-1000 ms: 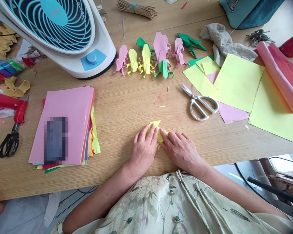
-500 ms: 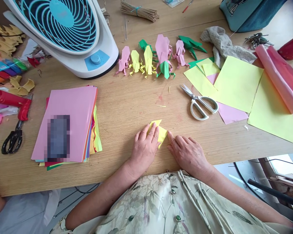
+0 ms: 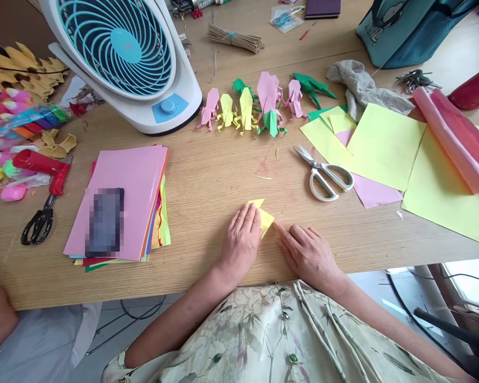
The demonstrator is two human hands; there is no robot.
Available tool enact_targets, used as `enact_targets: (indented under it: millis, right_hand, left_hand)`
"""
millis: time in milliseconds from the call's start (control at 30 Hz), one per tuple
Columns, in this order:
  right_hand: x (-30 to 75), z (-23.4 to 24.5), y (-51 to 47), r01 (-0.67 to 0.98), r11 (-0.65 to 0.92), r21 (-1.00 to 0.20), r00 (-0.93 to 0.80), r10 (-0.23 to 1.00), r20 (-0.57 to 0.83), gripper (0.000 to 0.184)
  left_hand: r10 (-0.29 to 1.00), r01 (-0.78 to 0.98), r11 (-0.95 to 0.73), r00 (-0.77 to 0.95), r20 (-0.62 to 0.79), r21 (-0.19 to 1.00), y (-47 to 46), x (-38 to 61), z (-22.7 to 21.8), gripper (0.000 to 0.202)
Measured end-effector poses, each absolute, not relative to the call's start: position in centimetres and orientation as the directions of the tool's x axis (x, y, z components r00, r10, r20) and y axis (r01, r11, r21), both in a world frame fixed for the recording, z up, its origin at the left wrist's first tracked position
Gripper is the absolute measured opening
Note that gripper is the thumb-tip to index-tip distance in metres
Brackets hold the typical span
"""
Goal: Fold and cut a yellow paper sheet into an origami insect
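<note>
At the lower middle of the frame, the left hand [image 3: 241,242] lies flat on a small folded yellow paper [image 3: 263,215], pinning it to the desk [image 3: 223,170]. The right hand [image 3: 309,254] rests just beside it, fingers loose, its fingertip at the paper's right corner. This looks like creasing a fold; the next fold would need the right hand to lift a flap while the left keeps the piece from shifting.

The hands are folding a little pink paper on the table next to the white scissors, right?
Not quite. The head view shows the folded paper is yellow, not pink. The left hand presses it on the table, with the right hand beside it, near the white scissors.
</note>
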State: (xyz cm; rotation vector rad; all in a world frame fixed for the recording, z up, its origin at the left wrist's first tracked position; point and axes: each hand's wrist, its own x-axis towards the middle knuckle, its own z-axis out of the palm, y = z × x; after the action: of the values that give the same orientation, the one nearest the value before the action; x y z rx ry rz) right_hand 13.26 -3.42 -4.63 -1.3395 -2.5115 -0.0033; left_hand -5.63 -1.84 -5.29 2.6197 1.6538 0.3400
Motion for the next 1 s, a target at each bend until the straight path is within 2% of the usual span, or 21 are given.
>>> enact_targets:
  millis: [267,433,533,667,767,867,1000]
  right_hand:
    - [13.2,-4.7,-3.3,0.798,0.576,-0.177,-0.517,0.806,0.289,0.029]
    - [13.3,-5.0,-3.3,0.792,0.565,-0.233,-0.492,0.816,0.303,0.029]
    - [13.6,-5.2,-3.3,0.784,0.526,-0.329,-0.444,0.846,0.294,0.031]
    - [13.9,-5.0,-3.4,0.765,0.44,-0.471,-0.358,0.897,0.258,0.033]
    - [14.1,-4.8,-3.5,0.717,0.387,-0.579,-0.296,0.922,0.25,0.033]
    - [14.3,-4.6,-3.5,0.637,0.372,-0.675,-0.245,0.928,0.279,0.032]
    - [14.6,-5.0,-3.3,0.461,0.323,-0.827,-0.154,0.946,0.284,0.031]
  left_hand:
    - [0.903,0.889,-0.424,0.401,0.155,0.171,-1.5,-5.7,-5.2,0.039]
    - [0.913,0.866,-0.407,0.38,0.146,0.291,-1.3,-6.0,-4.8,0.033]
    - [0.924,0.845,-0.382,0.339,0.177,0.375,-1.0,-6.5,-4.9,0.05]
    - [0.954,0.869,-0.272,0.186,0.235,0.413,0.0,-6.5,-4.8,0.07]
    - [0.984,0.88,-0.146,0.083,0.156,0.451,1.1,-5.9,-4.3,0.058]
    - [1.0,0.795,-0.019,0.0,0.032,0.606,2.0,-5.1,-3.8,0.048]
    - [1.0,0.681,0.01,-0.018,0.002,0.732,2.9,-4.5,-3.8,0.045]
